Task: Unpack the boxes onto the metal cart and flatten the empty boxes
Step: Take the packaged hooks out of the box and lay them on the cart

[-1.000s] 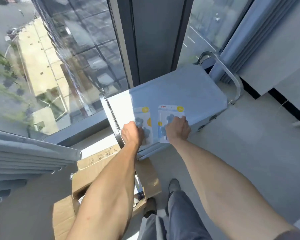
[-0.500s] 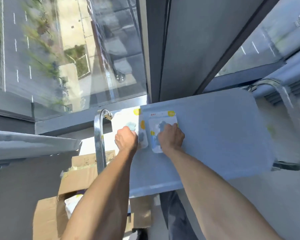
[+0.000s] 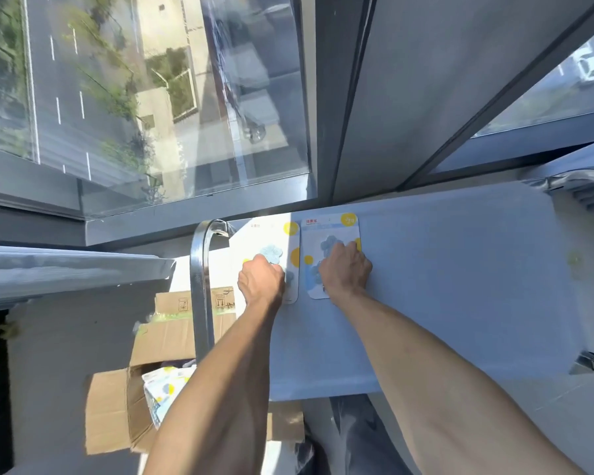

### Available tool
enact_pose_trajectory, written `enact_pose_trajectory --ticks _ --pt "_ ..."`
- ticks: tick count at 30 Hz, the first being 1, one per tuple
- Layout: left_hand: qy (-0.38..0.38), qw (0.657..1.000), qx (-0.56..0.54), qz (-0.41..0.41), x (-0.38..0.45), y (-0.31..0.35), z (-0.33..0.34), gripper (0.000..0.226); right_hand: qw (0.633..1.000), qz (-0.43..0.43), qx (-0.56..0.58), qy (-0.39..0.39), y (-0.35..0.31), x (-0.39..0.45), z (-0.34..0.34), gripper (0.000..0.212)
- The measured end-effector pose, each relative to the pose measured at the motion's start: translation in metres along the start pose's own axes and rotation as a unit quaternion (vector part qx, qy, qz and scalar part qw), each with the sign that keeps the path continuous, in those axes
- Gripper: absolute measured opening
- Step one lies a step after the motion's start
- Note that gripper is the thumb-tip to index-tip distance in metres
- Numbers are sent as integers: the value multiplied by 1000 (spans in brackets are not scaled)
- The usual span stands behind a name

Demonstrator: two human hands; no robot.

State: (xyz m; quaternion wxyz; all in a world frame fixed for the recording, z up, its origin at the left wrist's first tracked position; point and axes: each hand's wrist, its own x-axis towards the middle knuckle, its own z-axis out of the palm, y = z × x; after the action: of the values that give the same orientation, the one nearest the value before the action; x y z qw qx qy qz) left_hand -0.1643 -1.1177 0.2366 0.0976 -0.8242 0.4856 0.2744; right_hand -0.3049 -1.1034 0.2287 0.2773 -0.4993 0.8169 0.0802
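Your left hand (image 3: 262,284) has its fingers curled down onto the left packet (image 3: 277,250); your right hand (image 3: 345,272) lies on the right packet (image 3: 330,234) with its fingers bent over the card. Whether either hand pinches its packet or only presses it flat, you cannot tell from here. The two packets lie side by side, edges almost touching, at the far left corner of the metal cart (image 3: 460,286), close to the far edge by the window.

By the look of it you are early in the job. Only these two packets are on the cart, and most of its top is bare from them to its right edge. The cardboard box (image 3: 172,341) on the floor just beyond the cart's left edge stands open, flaps out, with more printed packets (image 3: 162,385) showing inside, so it is not yet empty and nothing is flattened.

The cart's steel handle (image 3: 201,286) arches up at its left end, between your left arm and the box. The cart stands hard against a floor-to-ceiling window (image 3: 151,97) with a street far below, and a dark frame post (image 3: 340,97) rises behind the packets.
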Motion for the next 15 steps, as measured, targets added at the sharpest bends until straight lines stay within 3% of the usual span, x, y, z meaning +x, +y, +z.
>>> enact_pose_trajectory --ticks 8,15 --pt "-13 1000 -8 -3 -13 -10 2 23 1000 10 18 3 -6 -12 5 28" --pt "25 997 -18 70 -55 -31 1 24 998 28 36 36 1 -63 17 31"
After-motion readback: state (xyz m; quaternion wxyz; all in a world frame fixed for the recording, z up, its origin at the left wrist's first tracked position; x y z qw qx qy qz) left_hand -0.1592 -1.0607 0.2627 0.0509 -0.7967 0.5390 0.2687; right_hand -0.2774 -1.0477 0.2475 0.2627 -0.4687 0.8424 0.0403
